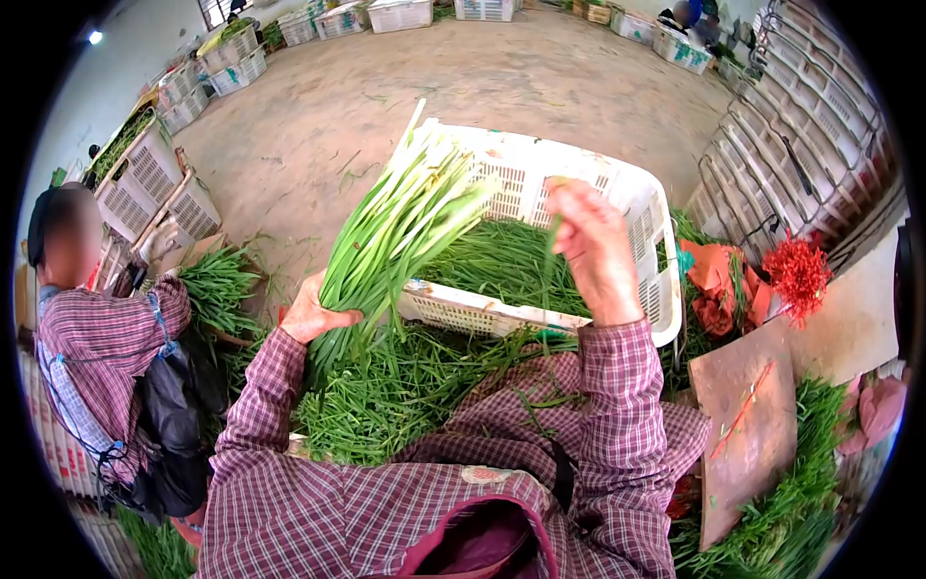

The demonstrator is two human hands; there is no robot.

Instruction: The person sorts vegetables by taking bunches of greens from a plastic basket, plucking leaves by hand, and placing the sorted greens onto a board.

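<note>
My left hand (316,311) is wrapped round the lower part of a thick bunch of garlic chives (391,222), whose pale stem ends fan upward to the right. Over the white plastic crate (540,320), my right hand (593,246) is raised with its fingers pinched on a thin green chive leaf (547,275), which hangs down. More green chives (511,261) lie inside the crate. A loose heap of leaves (386,396) covers the area below my left hand and in front of my lap.
On the left sits a co-worker (116,328) beside another pile of chives (220,285). Stacked crates (791,125) rise on the right. Near them are a bundle of red ties (799,275) and a brown board (743,425). More crates (400,13) line the far wall.
</note>
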